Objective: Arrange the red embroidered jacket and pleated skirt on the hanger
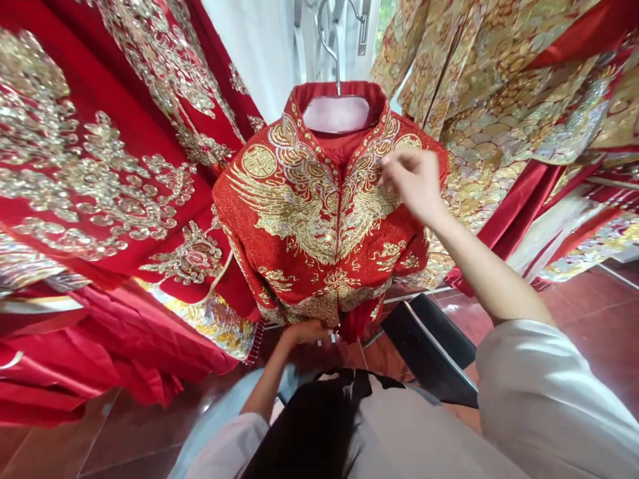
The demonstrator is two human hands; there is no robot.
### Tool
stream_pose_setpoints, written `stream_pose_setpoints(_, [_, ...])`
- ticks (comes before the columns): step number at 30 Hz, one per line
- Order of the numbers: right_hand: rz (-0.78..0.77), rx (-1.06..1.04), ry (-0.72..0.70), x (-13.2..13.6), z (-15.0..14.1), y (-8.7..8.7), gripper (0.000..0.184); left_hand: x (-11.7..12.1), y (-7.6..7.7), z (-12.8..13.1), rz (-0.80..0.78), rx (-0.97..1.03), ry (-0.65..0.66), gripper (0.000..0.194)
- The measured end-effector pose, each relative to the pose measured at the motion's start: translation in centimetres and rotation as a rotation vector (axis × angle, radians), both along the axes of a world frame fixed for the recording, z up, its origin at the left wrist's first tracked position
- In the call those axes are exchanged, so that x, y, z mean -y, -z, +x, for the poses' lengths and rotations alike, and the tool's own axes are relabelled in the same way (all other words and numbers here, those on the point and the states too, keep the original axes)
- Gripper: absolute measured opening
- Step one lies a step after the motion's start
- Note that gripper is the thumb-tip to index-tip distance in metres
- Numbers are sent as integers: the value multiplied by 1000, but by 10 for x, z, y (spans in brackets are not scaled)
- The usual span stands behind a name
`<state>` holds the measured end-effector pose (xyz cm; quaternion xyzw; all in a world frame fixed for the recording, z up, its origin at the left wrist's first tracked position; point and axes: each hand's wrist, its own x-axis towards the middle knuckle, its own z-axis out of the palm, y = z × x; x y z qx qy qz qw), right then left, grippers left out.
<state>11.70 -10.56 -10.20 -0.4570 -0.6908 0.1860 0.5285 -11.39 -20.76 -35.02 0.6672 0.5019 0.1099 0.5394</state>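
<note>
A red jacket (pixel 304 219) with heavy gold and silver embroidery hangs in front of me on a pale pink hanger (pixel 337 113) with a metal hook. My right hand (pixel 412 179) is raised to the jacket's upper right chest, fingers pinching the embroidered cloth near the collar opening. My left hand (pixel 304 330) is low, gripping the jacket's bottom hem at the centre. My white sleeves and dark hair show at the bottom of the view.
More red and gold embroidered garments hang close on the left (pixel 100 166) and on the right (pixel 514 86). The floor (pixel 589 313) is dark red tile. A dark low stand (pixel 429 346) sits on the floor behind the jacket.
</note>
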Motion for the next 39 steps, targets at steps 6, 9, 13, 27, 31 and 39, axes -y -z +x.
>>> stream_pose_setpoints(6, [474,269,288,-37,79,1,40,-15,-174,-64,1106,135,-188,29])
stream_pose_setpoints(9, [405,183,175,-51,91,17,51,-55,-232,-90,1744,-132,-408,33])
stream_pose_setpoints(13, [330,-19,102,-65,96,28,58,-108,-247,-111,1397,-131,-311,66])
stream_pose_setpoints(27, [355,-85,416,-33,60,34,42,-100,-216,-78,1397,-180,-776,35])
stream_pose_setpoints(31, [179,-36,162,16,-8,37,40,-98,-213,-78,1377,-182,-777,32])
stream_pose_setpoints(39, [-135,-260,-195,19,-85,36,27,-99,-209,-81,1385,-177,-754,31])
